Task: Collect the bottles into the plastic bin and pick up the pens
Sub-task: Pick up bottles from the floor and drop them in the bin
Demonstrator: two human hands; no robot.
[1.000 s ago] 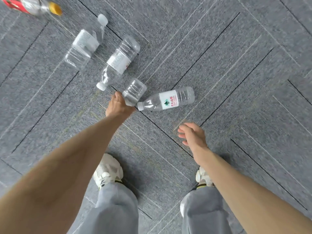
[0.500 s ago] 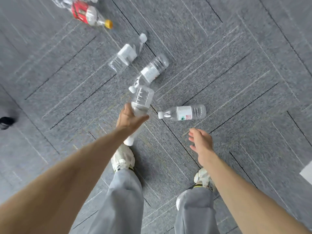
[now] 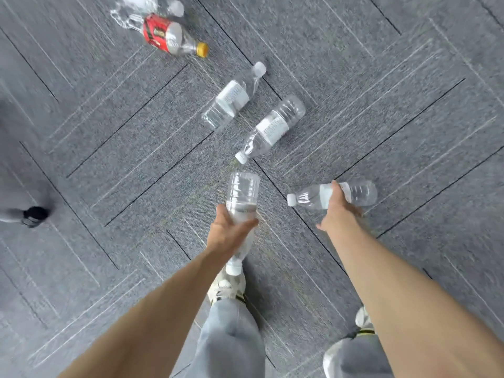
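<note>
My left hand (image 3: 227,233) grips a clear bottle (image 3: 242,192) around its middle, base away from me and white cap pointing down at my shoe. My right hand (image 3: 339,211) is closed over the label of a second clear bottle (image 3: 360,192) that lies on the grey carpet, cap to the left. Beyond them two more clear white-labelled bottles (image 3: 230,105) (image 3: 272,126) lie side by side. A red-labelled bottle (image 3: 169,36) with an orange cap lies at the top left, next to a crumpled clear bottle (image 3: 136,6). No bin or pens are in view.
Grey carpet tiles (image 3: 409,77) cover the floor. Another person's dark shoe (image 3: 35,215) and grey trouser leg stand at the far left edge. My own pale shoes (image 3: 226,287) (image 3: 364,320) are below my hands.
My right hand has reached forward from open in the air and closed on the floor bottle. My left hand has raised its bottle from the floor, and the view has shifted.
</note>
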